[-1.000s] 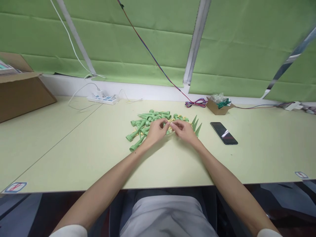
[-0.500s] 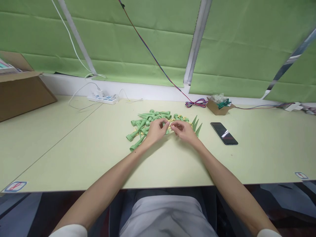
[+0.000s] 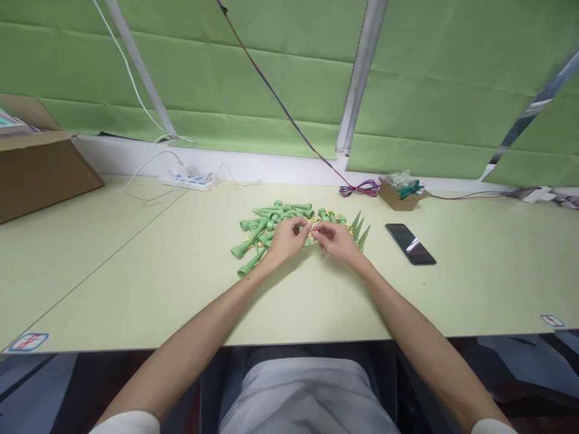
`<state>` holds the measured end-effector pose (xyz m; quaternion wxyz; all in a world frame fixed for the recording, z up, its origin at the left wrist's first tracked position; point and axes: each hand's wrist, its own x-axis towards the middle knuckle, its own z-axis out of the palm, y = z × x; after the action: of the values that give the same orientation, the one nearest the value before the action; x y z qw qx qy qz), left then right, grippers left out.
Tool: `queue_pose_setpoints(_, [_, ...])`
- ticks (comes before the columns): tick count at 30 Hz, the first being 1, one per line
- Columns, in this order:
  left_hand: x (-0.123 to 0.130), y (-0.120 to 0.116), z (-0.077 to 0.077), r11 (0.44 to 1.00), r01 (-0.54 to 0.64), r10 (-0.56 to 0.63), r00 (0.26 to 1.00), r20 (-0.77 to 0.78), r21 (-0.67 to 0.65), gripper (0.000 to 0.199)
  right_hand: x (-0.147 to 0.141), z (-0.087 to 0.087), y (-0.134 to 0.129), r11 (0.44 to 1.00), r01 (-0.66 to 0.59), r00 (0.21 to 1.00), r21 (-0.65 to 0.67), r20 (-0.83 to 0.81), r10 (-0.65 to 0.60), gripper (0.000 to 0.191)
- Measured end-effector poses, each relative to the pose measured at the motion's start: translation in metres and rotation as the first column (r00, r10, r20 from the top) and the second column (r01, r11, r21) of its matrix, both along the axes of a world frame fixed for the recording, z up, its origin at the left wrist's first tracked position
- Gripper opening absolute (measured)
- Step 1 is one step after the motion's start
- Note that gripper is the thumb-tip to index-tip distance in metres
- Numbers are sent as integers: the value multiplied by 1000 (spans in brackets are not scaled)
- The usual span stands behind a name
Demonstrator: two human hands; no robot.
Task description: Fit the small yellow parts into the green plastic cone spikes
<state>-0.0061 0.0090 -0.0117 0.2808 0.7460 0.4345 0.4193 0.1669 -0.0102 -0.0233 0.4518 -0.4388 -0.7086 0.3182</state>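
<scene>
Green spikes (image 3: 364,237): 3, nr R hand (image 3: 339,240); L hand (image 3: 288,237) adj; fingers (image 3: 319,236) pinched, can't tell on what.

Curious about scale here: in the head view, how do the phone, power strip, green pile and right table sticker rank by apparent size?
Green pile
Phone, power strip: too alike to rank
Right table sticker

Green plastic tubes (image 3: 250,239) with flared ends, strewn and overlapping left of center, short green pieces (image 3: 322,213) clustered toward the far right of the pile, pointed green spikes (image 3: 363,237) fanned at its right, tips far, small yellow pieces (image 3: 315,220) scattered between.
</scene>
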Motion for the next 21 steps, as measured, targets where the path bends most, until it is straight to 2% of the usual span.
queue_pose_setpoints(5, [1,0,0,1000,-7,7,1000,0,2,25,0,-1,1,1000,6,1000,-6,0,-6,28])
queue_pose_setpoints(21, [2,0,-2,1000,7,-7,1000,0,27,24,2,0,-1,996,78,985,44,151,-84,48])
